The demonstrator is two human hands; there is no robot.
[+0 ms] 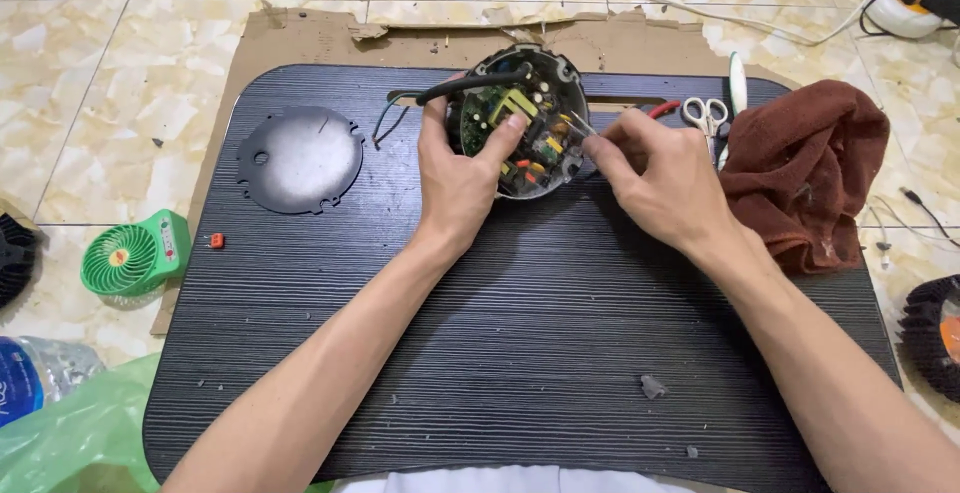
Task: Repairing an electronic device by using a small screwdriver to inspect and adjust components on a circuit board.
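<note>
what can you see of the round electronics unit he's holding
The round electronics unit is a dark circular housing, open, tilted toward the camera, showing a green circuit board with yellow and orange components. Black, green and white wires leave its left side. It sits at the black board's far edge; the left hand grips it, the right hand probes it with a thin tool.

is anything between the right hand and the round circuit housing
Nothing visible blocks it. The right hand sits at the housing's right edge, its thin tool tip already reaching the board, while the left hand holds the housing from the other side.
</note>
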